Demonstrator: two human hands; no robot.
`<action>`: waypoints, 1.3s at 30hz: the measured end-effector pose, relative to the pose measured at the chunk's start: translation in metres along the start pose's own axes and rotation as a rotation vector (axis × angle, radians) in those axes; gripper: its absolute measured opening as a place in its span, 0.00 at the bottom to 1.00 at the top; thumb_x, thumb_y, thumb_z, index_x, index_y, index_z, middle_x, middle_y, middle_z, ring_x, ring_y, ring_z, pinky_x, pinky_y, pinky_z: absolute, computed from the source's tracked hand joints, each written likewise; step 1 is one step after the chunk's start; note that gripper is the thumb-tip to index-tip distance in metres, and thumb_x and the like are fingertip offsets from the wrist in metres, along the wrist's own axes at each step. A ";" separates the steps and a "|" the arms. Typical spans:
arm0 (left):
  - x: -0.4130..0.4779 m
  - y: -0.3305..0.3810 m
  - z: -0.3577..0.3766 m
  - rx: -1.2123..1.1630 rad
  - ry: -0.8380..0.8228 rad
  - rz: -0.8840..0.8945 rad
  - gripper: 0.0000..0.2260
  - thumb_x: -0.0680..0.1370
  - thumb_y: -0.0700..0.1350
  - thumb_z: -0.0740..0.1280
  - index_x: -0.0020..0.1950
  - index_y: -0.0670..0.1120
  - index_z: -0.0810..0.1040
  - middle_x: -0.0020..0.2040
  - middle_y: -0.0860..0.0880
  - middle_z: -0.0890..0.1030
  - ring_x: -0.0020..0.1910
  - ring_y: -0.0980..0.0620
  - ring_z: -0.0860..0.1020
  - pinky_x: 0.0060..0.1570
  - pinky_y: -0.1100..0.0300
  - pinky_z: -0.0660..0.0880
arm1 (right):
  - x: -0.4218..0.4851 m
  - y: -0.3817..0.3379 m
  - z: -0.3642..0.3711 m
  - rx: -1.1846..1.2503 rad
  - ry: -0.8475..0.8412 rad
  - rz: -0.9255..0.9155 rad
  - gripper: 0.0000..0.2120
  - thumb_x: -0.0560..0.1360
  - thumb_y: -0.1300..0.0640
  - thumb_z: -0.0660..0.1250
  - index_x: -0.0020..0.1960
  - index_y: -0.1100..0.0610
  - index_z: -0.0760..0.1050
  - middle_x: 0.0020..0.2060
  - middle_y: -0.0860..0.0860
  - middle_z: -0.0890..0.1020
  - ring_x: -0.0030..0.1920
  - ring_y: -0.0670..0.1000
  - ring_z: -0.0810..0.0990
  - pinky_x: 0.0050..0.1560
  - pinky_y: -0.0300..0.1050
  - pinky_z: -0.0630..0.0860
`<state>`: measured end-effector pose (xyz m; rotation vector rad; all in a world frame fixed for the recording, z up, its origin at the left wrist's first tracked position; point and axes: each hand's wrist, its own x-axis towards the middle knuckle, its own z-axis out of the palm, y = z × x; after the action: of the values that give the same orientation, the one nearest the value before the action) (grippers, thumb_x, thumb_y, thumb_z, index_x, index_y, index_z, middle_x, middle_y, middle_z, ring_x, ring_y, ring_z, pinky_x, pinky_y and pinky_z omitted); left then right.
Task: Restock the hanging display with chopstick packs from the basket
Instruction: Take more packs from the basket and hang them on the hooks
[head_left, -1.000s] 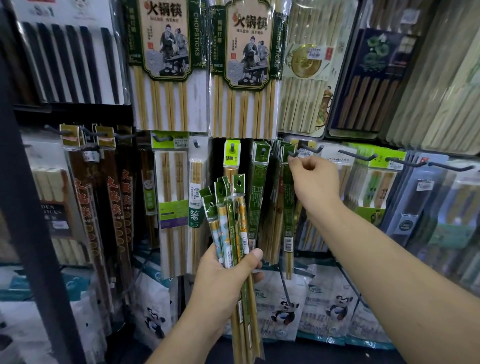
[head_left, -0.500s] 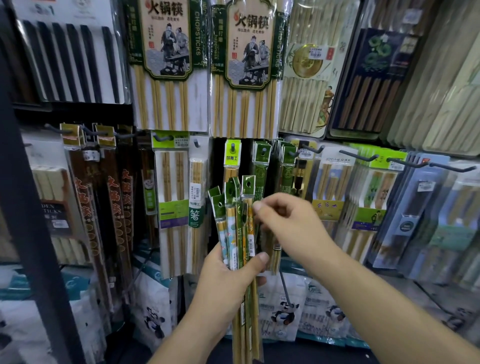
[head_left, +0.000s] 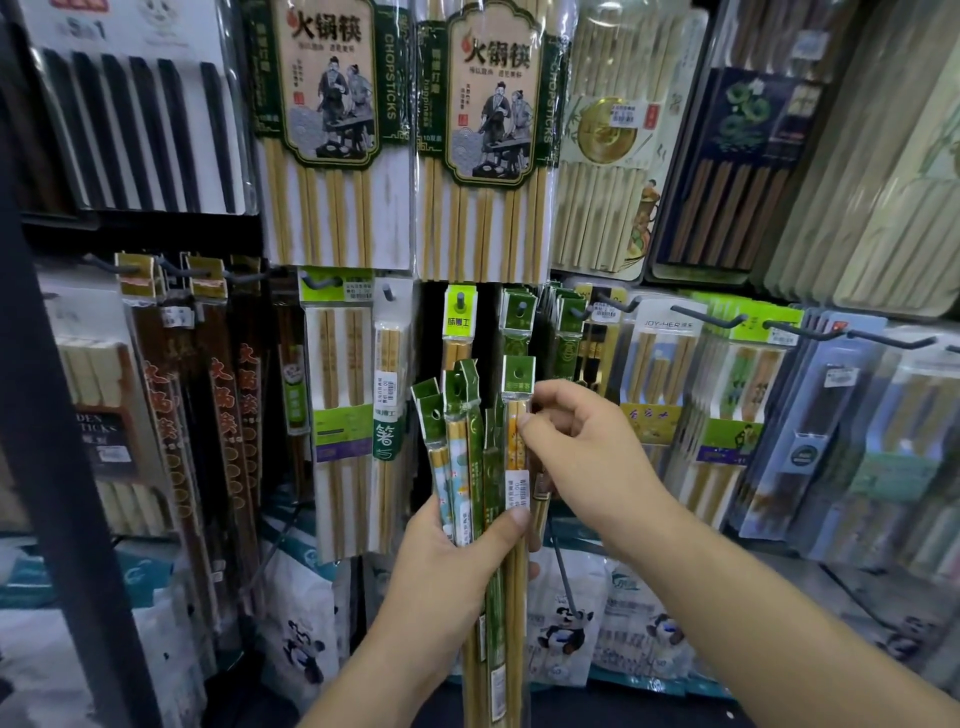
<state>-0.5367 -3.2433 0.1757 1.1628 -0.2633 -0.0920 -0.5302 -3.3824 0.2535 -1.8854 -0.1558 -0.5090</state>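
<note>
My left hand grips a bundle of several narrow chopstick packs with green header cards, held upright in front of the display. My right hand pinches the rightmost pack of the bundle just below its green header. Behind them hang green-headed packs on a hook and more on the hook to the right. The basket is out of view.
Large chopstick packs hang along the upper row. Dark pegs jut out over boxed sets on the right. A black upright post stands at the left. Panda-printed bags sit below.
My right hand left the hook at the upper right, came down and left to the bundle, and now pinches its rightmost pack. The left hand has kept hold of the bundle.
</note>
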 end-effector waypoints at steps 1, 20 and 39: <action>0.000 0.000 0.000 -0.012 -0.003 -0.005 0.07 0.73 0.44 0.77 0.49 0.53 0.86 0.46 0.45 0.88 0.44 0.46 0.87 0.37 0.57 0.83 | 0.001 -0.001 -0.001 0.003 -0.001 -0.007 0.08 0.81 0.58 0.66 0.46 0.47 0.79 0.33 0.58 0.77 0.35 0.50 0.73 0.36 0.49 0.72; 0.007 -0.004 -0.009 -0.021 0.017 -0.026 0.07 0.78 0.39 0.73 0.44 0.50 0.85 0.40 0.43 0.83 0.38 0.47 0.83 0.40 0.52 0.83 | 0.044 -0.014 -0.031 0.030 0.343 -0.063 0.20 0.82 0.52 0.64 0.38 0.66 0.69 0.27 0.50 0.64 0.29 0.49 0.63 0.29 0.33 0.69; 0.002 0.000 -0.004 0.032 -0.055 -0.002 0.09 0.76 0.36 0.75 0.43 0.50 0.84 0.37 0.45 0.82 0.36 0.47 0.80 0.39 0.50 0.83 | 0.011 -0.001 -0.016 -0.091 0.230 0.039 0.10 0.80 0.45 0.68 0.45 0.50 0.79 0.38 0.49 0.83 0.40 0.47 0.81 0.38 0.39 0.74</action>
<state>-0.5338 -3.2403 0.1750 1.1933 -0.3137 -0.1223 -0.5256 -3.3985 0.2639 -1.8986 0.0563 -0.7113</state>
